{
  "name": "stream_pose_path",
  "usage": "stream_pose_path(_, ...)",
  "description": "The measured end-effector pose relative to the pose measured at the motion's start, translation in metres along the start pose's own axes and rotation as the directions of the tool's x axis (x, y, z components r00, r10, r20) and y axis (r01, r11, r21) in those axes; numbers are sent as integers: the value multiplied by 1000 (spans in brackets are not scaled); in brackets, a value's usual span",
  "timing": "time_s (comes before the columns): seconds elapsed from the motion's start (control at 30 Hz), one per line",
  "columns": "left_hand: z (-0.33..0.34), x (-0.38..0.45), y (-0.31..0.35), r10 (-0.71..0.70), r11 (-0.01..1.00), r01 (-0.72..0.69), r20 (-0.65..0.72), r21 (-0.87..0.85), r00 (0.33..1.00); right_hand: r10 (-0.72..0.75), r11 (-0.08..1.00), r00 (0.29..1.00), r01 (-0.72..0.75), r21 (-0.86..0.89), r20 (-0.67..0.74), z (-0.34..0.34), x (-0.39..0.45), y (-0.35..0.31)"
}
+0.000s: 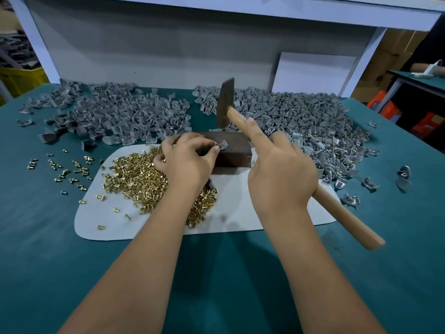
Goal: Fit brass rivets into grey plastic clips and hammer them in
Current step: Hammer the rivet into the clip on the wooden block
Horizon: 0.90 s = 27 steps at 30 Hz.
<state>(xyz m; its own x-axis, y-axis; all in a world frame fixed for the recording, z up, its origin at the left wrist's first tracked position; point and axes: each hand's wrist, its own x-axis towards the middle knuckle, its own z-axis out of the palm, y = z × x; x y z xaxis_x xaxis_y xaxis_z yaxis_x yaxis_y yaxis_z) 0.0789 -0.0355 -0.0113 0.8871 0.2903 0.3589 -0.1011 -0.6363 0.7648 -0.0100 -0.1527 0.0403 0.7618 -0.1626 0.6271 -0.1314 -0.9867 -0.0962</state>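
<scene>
While uncountable rivets (144, 174) sprawl, one hammer (243, 121) right-gripped (281, 174), one clip (222, 145) seemingly left-pinched (190, 157).

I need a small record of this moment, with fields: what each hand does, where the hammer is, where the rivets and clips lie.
left hand: pinches a clip on the dark block
right hand: grips the hammer handle
hammer: raised above the block
rivets: heap on the white mat
clips: two grey heaps behind the block

rivets (144, 174): shiny brass | clips (125, 116): matt grey plastic | hammer (342, 213): smooth wood handle, dull metal head
</scene>
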Motion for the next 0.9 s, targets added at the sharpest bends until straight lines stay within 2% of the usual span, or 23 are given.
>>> stream_pose_path(0.1,0,0,-1,1,1000,-1,4,-6,1000,-87,996,995,88,-21,38,9,1,2)
stream_pose_path(0.17,0,0,-1,-4,1000,4,6,-17,1000,-57,998,996,57,-3,73,11,3,5)
stream_pose_path(0.27,1,0,0,-14,1000,14,0,-7,1000,14,999,1000,-15,32,7,4,2,0)
stream_pose_path(0.37,-1,0,0,-8,1000,8,8,11,1000,-60,998,997,60,-4,43,10,2,0)
stream_pose_path(0.43,-1,-1,0,-9,1000,8,17,15,1000,-37,999,998,36,14,52,11,2,0)
stream_pose_path(0.53,0,-1,1,-16,1000,16,20,21,1000,8,999,999,-6,54,-35,8,1,-3)
stream_pose_path(0.63,-3,-1,1,-14,1000,14,52,-1,999,-49,998,996,51,-22,74,14,4,2)
stream_pose_path(0.7,-5,-1,0,-17,1000,19,74,-25,997,-28,1000,994,27,13,106,16,4,5)
stream_pose_path(0.9,-5,2,1,-44,996,52,116,-66,992,97,989,995,-92,119,-35,19,5,14)
